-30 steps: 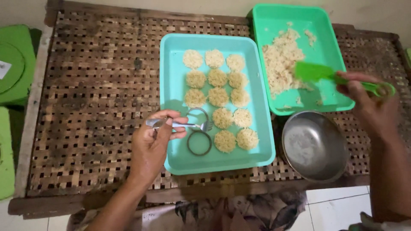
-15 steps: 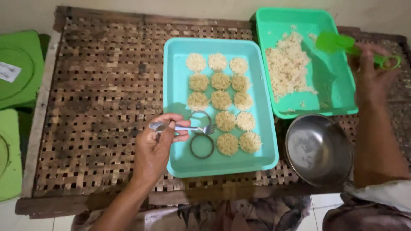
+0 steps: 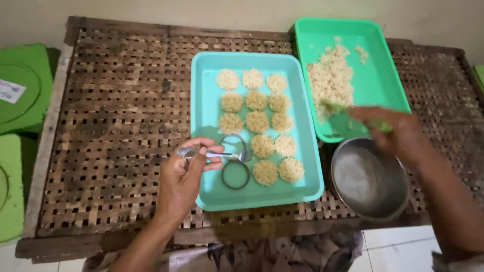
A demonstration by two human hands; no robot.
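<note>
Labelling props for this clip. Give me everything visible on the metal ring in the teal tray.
The metal ring is a thin, dark, round band, open top and bottom, so the teal tray floor shows through it. It lies flat near the tray's front left, empty, just left of the nearest round rice cake and apart from it as far as can be told. A second ring sits just behind it, partly covered by the fork held in the left hand. Neither hand touches it.

The right hand (image 3: 398, 133) is motion-blurred above the metal bowl (image 3: 370, 179), hiding most of the green scoop (image 3: 348, 121) in its grip. The picture's left edge cuts the green lids (image 3: 20, 90).
</note>
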